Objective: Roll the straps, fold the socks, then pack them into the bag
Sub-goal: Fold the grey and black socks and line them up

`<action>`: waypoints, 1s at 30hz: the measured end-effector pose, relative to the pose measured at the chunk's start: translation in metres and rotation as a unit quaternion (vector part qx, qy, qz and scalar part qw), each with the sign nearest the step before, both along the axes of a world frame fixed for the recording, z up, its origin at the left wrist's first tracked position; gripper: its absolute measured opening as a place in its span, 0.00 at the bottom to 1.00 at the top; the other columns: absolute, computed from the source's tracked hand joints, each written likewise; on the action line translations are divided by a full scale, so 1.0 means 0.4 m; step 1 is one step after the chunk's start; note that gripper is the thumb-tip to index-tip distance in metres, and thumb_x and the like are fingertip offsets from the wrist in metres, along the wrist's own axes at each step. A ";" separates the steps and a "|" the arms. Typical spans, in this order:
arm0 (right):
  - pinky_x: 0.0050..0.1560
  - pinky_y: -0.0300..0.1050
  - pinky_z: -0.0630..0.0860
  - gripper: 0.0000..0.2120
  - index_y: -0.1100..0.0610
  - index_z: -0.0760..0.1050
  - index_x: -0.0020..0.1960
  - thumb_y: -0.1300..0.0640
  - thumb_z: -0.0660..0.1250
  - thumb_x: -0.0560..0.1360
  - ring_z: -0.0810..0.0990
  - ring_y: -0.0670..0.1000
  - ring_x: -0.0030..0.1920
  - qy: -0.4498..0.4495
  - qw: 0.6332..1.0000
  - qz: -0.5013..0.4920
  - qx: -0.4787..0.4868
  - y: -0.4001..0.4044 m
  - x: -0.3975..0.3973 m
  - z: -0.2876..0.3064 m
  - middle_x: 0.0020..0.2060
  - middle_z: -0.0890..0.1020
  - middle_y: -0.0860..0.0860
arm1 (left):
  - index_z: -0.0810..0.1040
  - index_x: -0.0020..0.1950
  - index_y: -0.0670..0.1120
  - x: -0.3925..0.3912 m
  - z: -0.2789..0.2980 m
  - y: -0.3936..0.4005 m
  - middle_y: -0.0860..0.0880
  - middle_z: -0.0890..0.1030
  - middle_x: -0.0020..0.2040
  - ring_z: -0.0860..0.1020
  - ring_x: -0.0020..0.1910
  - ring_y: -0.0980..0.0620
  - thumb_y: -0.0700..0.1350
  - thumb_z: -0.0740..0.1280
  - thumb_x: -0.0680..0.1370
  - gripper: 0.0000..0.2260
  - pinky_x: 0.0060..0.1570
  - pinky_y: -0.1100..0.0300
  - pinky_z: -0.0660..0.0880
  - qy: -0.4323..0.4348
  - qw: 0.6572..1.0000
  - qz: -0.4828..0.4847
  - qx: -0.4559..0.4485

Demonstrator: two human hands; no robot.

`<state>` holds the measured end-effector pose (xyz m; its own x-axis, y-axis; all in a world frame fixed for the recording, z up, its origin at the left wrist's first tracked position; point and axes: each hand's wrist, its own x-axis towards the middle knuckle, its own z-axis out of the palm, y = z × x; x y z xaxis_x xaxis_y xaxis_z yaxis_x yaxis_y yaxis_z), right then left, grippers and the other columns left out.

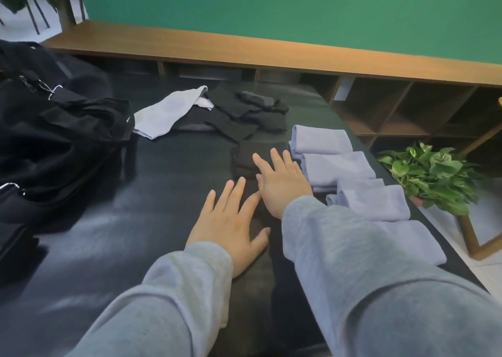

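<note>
both hands lie flat on the dark table (114, 221) near its middle, fingers straight and spread, pinching nothing. the left hand (233, 225) presses palm-down on the near part of a long black sock (254, 221) that runs lengthwise toward the far edge. the right hand (281, 183) lies just beyond it and a little to the right, pressing on the same sock, its fingertips on a folded black sock (244, 154) at the far end. the 2 hands nearly touch, the left index finger beside the right thumb, so the sock sits under both palms, not gripped.

along the right edge lies a row of folded lilac socks (336, 168), just beside the right hand and partly under its grey sleeve (339, 234). toward the far edge is a loose pile of black socks (244, 115), with 1 unfolded lilac sock (168, 113) touching its left side. the black bag (59, 136) slumps at the left edge, well apart from both hands, metal clips showing on its straps (62, 96)

off the right edge stands a potted plant (432, 174)
</note>
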<state>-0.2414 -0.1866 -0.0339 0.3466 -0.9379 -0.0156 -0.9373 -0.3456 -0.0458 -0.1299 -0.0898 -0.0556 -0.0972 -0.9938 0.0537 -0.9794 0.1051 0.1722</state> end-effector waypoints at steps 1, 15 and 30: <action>0.74 0.50 0.44 0.23 0.45 0.44 0.77 0.50 0.44 0.83 0.42 0.56 0.77 0.002 1.000 0.000 -0.004 -0.008 0.001 0.001 0.77 0.46 0.53 | 0.43 0.76 0.56 -0.001 0.003 -0.009 0.50 0.37 0.77 0.37 0.75 0.51 0.63 0.47 0.77 0.29 0.74 0.49 0.40 0.003 1.000 -0.002 0.002; 0.74 0.51 0.45 0.23 0.47 0.48 0.77 0.51 0.47 0.83 0.45 0.58 0.76 -0.008 0.999 -0.001 -0.045 -0.063 0.010 -0.003 0.77 0.49 0.55 | 0.74 0.59 0.47 -0.006 0.017 -0.015 0.52 0.75 0.57 0.74 0.56 0.50 0.57 0.49 0.72 0.25 0.65 0.53 0.65 0.094 0.991 0.035 -0.092; 0.73 0.38 0.43 0.19 0.57 0.74 0.62 0.68 0.61 0.73 0.60 0.43 0.71 -0.226 0.962 -0.023 -0.150 0.170 0.018 -0.069 0.65 0.75 0.51 | 0.60 0.72 0.49 0.017 0.040 -0.022 0.54 0.52 0.76 0.53 0.73 0.56 0.44 0.52 0.79 0.20 0.70 0.65 0.47 0.228 0.960 0.139 -0.085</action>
<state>-0.2341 -0.1185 -0.0614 0.2122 -0.8912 0.4008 -0.8597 -0.3653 -0.3571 -0.1230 -0.0985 -0.0398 0.2434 -0.9508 0.1917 -0.8003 -0.0852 0.5935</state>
